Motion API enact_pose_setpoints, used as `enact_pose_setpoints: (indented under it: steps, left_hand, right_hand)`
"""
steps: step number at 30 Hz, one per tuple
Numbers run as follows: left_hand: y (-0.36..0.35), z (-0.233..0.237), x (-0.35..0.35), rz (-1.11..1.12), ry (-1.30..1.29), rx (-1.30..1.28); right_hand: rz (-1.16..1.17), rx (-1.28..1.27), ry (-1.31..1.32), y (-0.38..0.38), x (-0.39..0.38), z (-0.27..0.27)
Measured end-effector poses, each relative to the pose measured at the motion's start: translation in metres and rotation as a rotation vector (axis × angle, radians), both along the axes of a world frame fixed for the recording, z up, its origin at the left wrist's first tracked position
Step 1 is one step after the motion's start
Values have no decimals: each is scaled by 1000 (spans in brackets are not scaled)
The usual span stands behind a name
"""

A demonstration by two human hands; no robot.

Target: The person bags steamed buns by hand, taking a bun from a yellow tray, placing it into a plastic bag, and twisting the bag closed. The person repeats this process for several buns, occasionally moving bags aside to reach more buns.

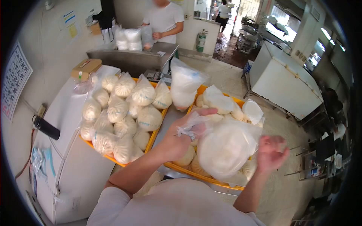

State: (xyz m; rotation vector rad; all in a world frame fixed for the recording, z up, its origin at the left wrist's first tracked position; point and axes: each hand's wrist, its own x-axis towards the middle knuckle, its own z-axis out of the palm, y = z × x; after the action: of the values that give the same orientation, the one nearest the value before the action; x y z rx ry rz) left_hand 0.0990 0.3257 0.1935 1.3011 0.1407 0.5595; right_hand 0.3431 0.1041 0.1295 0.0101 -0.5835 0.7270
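My left hand (186,132) is closed around the gathered neck of a clear plastic bag (228,148). A large, round, white, dough-like mass fills this bag, which hangs over the right yellow crate (196,172). My right hand (272,152) is just to the right of the bag, apart from it, its fingers loosely curled and a little blurred, with nothing seen in them. Under and behind the bag, more pale bagged lumps (218,101) lie in that crate, partly hidden. A tall bag of white contents (184,83) stands between the two crates.
Tied bags of white rounds (124,105) fill the left yellow crate (152,141). A cardboard box (86,69) and a black bottle (47,128) are on the white surface at left. Beyond, a person (166,22) stands behind a metal table (128,60). A white chest (284,83) is at right.
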Motion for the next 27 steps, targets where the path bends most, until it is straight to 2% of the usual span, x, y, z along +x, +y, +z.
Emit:
enact_pose_setpoints:
  steps: [1, 2, 4, 5, 6, 7, 8, 10, 12, 14, 15, 16, 17, 19, 21, 22, 24, 27]
  left_hand:
    - [-2, 8, -5, 14, -37, 53]
    - [-3, 14, -8, 27, -76, 109]
    - [-7, 22, -12, 83, -69, 395]
    - [-8, 23, -13, 109, -66, 540]
    - [-4, 9, -11, 101, -92, 550]
    - [0, -6, -9, 93, -119, 559]
    - [0, -14, -10, 63, -59, 435]
    - [0, -34, -12, 17, 33, 221]
    - [4, -55, -13, -13, 93, 48]
    - [15, -76, -20, -102, 34, -173]
    - [19, -82, -24, -141, -1, -285]
    - [21, -78, -27, -31, -35, -165]
    - [22, -70, -31, 79, -64, -45]
    - [26, -66, -36, 216, -86, 133]
    - [30, -70, -37, 270, -89, 240]
    - [28, -74, -34, 282, -70, 313]
    - [22, -91, -32, 314, -30, 458]
    - [26, -121, -46, 373, 240, 733]
  right_hand:
    - [-28, 39, -222, -4, 8, 9]
    - [6, -82, -190, -1, 3, 5]
    - [65, -320, -137, 2, -18, -10]
    - [180, -428, -128, 10, -31, -42]
    - [295, -536, -122, 28, -54, -59]
    - [471, -614, 7, 38, -79, -71]
    - [644, -689, 142, 54, -110, -72]
    - [964, -546, 248, 78, -135, -83]
    - [1139, -318, 370, 87, -137, -90]
    - [1016, -255, 578, 88, -132, -100]
    - [828, -275, 449, 83, -113, -100]
    - [636, -314, 333, 79, -93, -100]
    - [458, -306, -37, 78, -69, -94]
    - [209, -251, -16, 83, -56, -84]
    - [392, -656, 47, 84, -79, -82]
    - [629, -641, 359, 88, -100, -93]
    - [856, -706, 174, 99, -153, -88]
    - [1145, -544, 327, 117, -166, -118]
